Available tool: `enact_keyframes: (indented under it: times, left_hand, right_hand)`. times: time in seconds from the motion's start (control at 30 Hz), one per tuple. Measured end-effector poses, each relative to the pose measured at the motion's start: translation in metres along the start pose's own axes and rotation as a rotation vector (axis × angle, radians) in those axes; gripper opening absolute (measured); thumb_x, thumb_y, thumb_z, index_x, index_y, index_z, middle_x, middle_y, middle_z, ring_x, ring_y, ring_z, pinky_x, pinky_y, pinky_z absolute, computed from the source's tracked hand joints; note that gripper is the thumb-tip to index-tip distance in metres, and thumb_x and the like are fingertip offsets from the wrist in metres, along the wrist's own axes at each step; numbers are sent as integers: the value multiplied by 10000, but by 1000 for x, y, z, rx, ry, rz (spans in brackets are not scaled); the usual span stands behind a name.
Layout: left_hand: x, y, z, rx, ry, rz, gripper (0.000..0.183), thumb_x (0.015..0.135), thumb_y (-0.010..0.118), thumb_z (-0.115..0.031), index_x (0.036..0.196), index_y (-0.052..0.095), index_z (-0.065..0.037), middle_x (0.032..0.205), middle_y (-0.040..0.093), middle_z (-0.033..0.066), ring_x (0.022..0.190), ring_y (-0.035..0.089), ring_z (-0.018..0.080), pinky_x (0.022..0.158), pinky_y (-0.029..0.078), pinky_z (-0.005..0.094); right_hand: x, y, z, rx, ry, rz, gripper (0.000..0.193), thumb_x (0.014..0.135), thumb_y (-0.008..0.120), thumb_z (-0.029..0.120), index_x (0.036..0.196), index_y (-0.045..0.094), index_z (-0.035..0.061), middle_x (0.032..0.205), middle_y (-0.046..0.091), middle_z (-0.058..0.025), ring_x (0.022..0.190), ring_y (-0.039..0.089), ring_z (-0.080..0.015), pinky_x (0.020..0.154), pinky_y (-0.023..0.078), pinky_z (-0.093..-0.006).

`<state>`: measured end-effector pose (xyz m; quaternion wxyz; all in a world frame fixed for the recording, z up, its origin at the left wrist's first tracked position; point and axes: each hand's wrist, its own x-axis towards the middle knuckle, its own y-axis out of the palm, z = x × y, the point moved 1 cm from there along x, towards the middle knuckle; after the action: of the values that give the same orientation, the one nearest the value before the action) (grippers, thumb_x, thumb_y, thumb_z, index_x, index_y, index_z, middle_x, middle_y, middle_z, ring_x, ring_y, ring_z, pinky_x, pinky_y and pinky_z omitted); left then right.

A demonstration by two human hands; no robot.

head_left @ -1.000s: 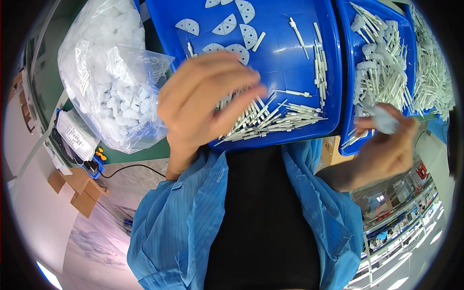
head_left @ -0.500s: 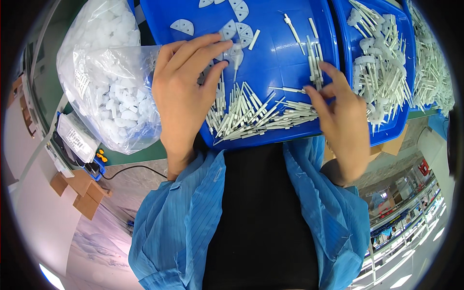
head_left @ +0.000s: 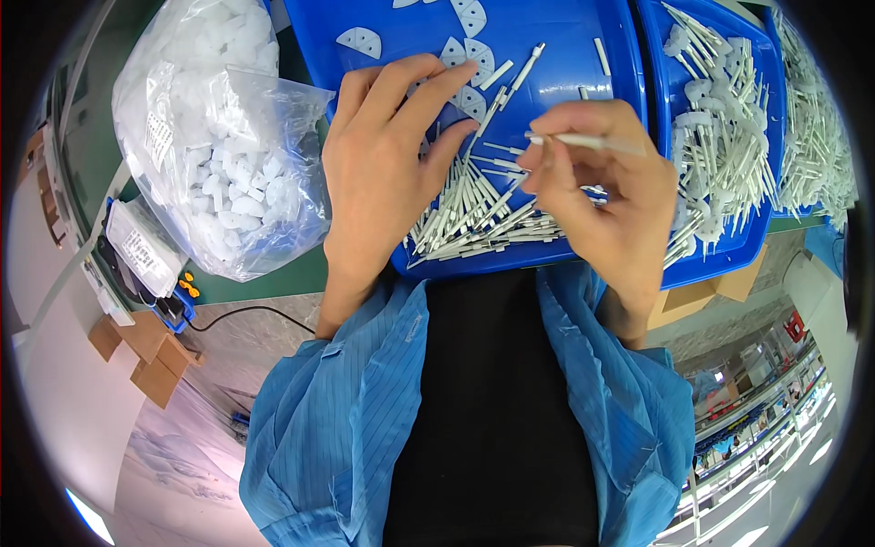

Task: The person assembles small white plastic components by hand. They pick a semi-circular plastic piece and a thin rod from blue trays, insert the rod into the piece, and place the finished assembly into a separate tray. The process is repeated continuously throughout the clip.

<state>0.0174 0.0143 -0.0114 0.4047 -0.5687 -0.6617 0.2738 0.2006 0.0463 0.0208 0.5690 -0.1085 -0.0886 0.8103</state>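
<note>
Thumb and forefinger of my right hand (head_left: pixel 615 187) pinch a slim white rod (head_left: pixel 588 140) with a thin tip, held sideways above the blue tray (head_left: pixel 565 64). My left hand (head_left: pixel 378 164) is spread over the tray's left part. Its forefinger and thumb are apart, with a white half-disc piece (head_left: pixel 470 103) between their tips; whether they touch it is unclear. More half-discs with small holes lie farther back, such as a half-disc (head_left: pixel 359 42) at the far left. A pile of white rods (head_left: pixel 488 219) covers the tray's near side, partly hidden by my hands.
To the left, a clear plastic bag (head_left: pixel 214 137) full of white pieces stands on the green table (head_left: pixel 273 290). On the right, another blue tray (head_left: pixel 715 264) holds rods with white pieces attached. Beyond it are more rods (head_left: pixel 816 137). A cardboard box (head_left: pixel 702 296) sits below.
My right hand has lifted off the tray's right side and moved left with a rod. The rods near it have shifted or left their place. My left hand has moved slightly right.
</note>
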Motion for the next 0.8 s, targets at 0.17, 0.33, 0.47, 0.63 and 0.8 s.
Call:
enact_keyframes:
  times: [0.17,0.33,0.47,0.63,0.8]
  left_hand:
    - [1,2,3,58,19,-81,272,753,776,-100,1022,752,-128,1140,622,31,964,532,244,818,472,339]
    - [1,0,9,-264,-61,-200,108,875,647,18,974,684,-10,1175,600,117,999,585,206,817,498,313]
    - [-2,-2,-4,-803,-212,-138,128,896,599,76,1018,615,40,1152,593,173,980,653,194,854,542,313]
    - [4,-6,-10,-450,44,-41,249,803,696,56,1041,664,-8,1101,656,140,964,664,224,809,525,306]
    - [5,7,-11,-339,63,90,352,732,780,-37,1072,697,-77,1101,675,91,975,648,275,830,514,331]
  right_hand:
    - [-14,-12,0,133,-55,-25,135,853,681,-46,974,646,3,892,730,-97,868,733,-171,741,572,-248]
    - [-22,-11,-16,121,-172,-111,185,839,696,-71,996,620,-10,932,734,-112,862,728,-178,730,561,-249]
    - [-20,3,-9,299,-105,-156,227,869,678,-50,1070,580,-11,976,734,-134,825,715,-151,710,540,-227]
    - [-10,2,-1,259,102,-9,204,983,558,40,1184,535,14,917,719,-123,703,616,-68,693,477,-196]
    - [-12,-19,-6,237,179,-166,172,1032,502,129,1155,560,25,762,554,20,660,409,-8,594,333,-175]
